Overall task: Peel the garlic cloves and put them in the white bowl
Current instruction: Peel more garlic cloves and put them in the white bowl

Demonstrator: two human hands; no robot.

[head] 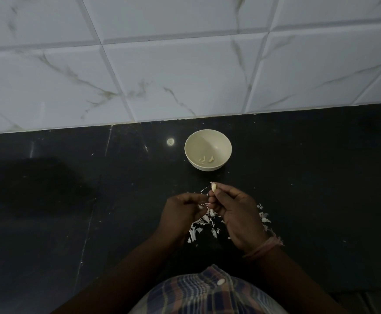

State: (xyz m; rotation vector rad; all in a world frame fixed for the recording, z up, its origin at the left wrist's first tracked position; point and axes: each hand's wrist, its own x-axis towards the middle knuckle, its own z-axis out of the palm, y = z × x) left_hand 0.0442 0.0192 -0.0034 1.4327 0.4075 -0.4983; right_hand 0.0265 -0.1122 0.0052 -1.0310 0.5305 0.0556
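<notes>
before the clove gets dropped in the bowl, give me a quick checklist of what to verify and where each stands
1. Clove held: the right hand pinches the garlic clove at its fingertips: ok.
2. Clove fully peeled: its visible side looks bare, but its far side is hidden: cannot tell.
3. Left hand free of skin: a strip of skin seems to hang between the hands: cannot tell.
4. White bowl upright and open, just beyond the hands: ok.
5. Room in the bowl: only a few peeled cloves on its bottom: ok.
6. Peels kept outside the bowl, on the dark counter: ok.
</notes>
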